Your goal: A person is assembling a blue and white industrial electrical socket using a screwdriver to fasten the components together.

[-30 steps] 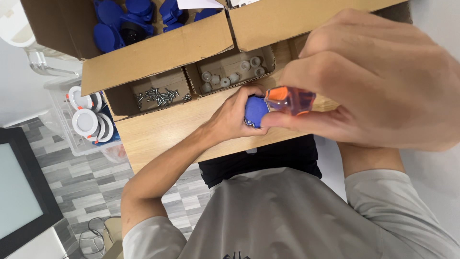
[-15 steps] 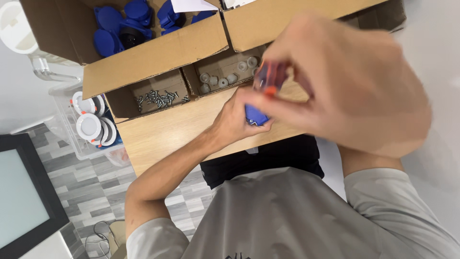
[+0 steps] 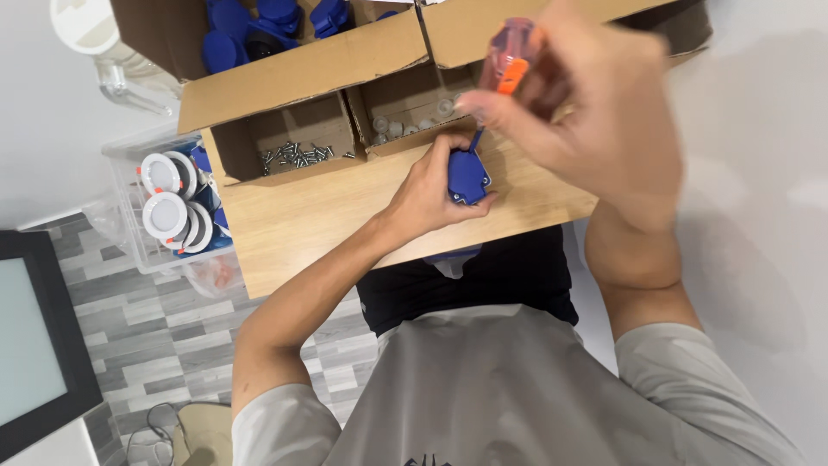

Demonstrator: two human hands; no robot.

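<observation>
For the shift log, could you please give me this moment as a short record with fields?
Left hand: left hand holds a blue plastic part down on the wooden table.
Right hand: right hand grips a screwdriver with an orange, clear handle, tip on the blue part.
Boxes: a cardboard box; one compartment holds screws.
Beside the table: a clear bin with round white lamps.

cardboard box (image 3: 293,73) | loose screws (image 3: 297,155) | round white lamps (image 3: 168,203) | dark monitor (image 3: 34,336)
</observation>
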